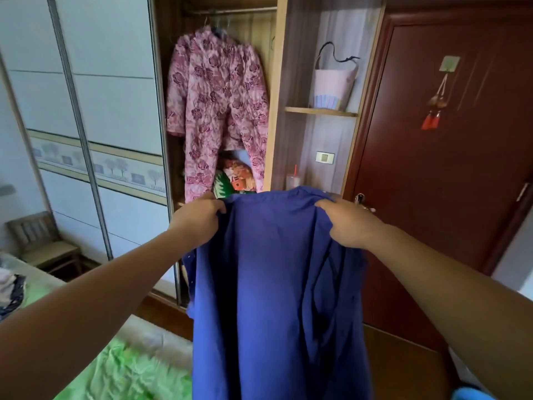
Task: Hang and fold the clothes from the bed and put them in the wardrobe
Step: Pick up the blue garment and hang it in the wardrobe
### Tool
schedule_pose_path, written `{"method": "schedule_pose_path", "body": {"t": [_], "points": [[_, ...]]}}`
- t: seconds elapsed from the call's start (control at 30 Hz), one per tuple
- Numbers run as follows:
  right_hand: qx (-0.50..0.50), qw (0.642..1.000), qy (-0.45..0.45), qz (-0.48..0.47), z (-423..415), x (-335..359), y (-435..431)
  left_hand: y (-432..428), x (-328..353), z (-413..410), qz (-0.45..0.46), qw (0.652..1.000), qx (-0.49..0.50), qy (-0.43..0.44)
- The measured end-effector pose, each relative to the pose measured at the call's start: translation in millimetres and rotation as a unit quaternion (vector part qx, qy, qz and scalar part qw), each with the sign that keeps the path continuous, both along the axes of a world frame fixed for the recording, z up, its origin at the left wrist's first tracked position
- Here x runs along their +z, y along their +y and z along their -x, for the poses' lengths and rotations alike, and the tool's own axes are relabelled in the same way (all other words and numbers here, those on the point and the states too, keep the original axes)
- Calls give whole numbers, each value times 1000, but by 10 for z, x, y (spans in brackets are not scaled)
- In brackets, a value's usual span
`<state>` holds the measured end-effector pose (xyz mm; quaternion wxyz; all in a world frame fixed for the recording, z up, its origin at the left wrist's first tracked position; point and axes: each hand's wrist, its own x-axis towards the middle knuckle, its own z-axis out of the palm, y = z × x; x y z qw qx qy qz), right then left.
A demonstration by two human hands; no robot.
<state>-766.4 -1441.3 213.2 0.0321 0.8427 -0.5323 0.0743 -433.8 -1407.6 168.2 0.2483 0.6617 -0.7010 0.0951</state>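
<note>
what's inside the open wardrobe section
Pink floral pyjamas hang from the rail, with a colourful bundle showing between their legs. The held-up blue shirt covers everything lower.

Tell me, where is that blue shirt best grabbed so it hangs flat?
At its two shoulders, one hand on each, coming in from the outer sides at the top edge. The blue shirt hangs full length, and the left hand and right hand pinch either end of that edge, so the cloth drops flat between them. One middle grip would probably bunch it.
</note>
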Motion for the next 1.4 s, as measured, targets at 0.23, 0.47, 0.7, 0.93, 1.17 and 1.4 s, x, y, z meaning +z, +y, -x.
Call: {"method": "schedule_pose_path", "body": {"t": [0.23,0.47,0.7,0.93,1.17,1.4], "points": [[45,999,4,10,-318,-100,-1251,-949,-48,-206,-9,997,78,8],[97,994,-38,42,-620,-201,-2593,-1895,-95,-498,20,983,182,10],[176,981,-70,48,-1116,-89,-3563,-2603,56,-635,35,957,287,28],[221,971,-77,42,-1588,-3,-4133,-3023,194,-693,45,943,325,46],[208,973,-79,68,-1918,127,-4629,-3514,291,-887,61,945,317,56],[212,970,-69,100,-2532,208,-5283,-4404,476,-1427,107,953,279,56]]}}
